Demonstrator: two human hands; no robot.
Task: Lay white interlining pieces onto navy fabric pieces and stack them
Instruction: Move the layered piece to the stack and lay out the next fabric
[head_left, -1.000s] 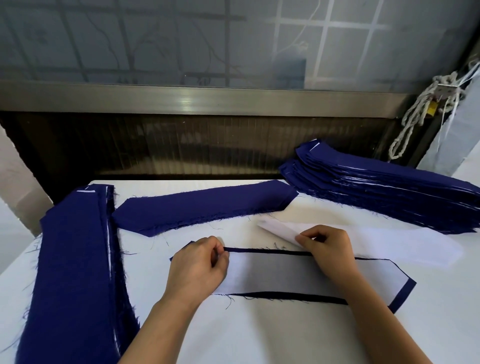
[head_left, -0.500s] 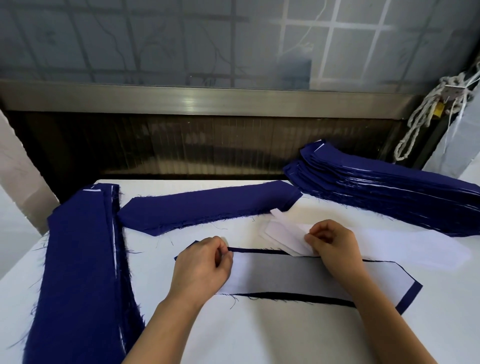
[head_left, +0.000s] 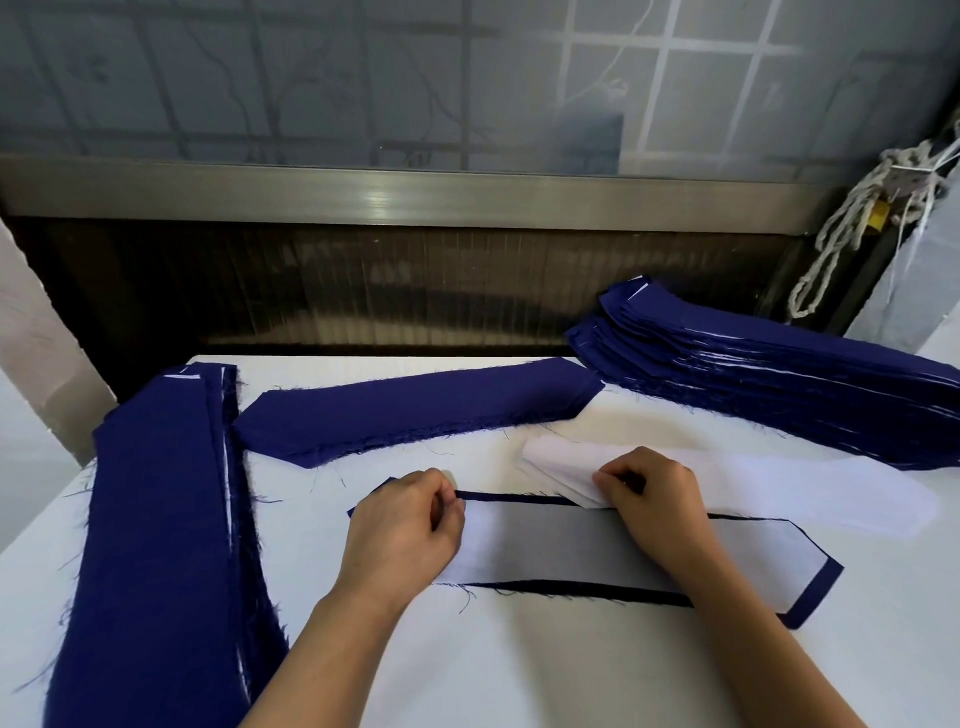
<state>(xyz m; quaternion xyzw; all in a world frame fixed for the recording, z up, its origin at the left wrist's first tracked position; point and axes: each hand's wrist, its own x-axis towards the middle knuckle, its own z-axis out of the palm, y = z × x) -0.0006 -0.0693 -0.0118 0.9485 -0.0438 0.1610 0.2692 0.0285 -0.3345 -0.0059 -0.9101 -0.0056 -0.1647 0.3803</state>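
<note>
A navy fabric piece (head_left: 815, 587) lies flat on the white table (head_left: 519, 665) in front of me, with a white interlining piece (head_left: 561, 545) laid on top so only a thin navy border shows. My left hand (head_left: 405, 530) pinches the left end of this pair with curled fingers. My right hand (head_left: 654, 493) pinches the left end of a small pile of loose white interlining pieces (head_left: 779, 488) lying just behind the pair.
A thick stack of navy pieces (head_left: 156, 519) runs along the left edge of the table. A low stack of navy pieces (head_left: 415, 410) lies behind my hands. A tall stack (head_left: 779, 379) sits at the back right. A knotted rope (head_left: 841, 223) hangs at the far right.
My right hand has lifted and fanned the left ends of the loose interlining pieces. My left hand has stayed pinched on the left end of the pair.
</note>
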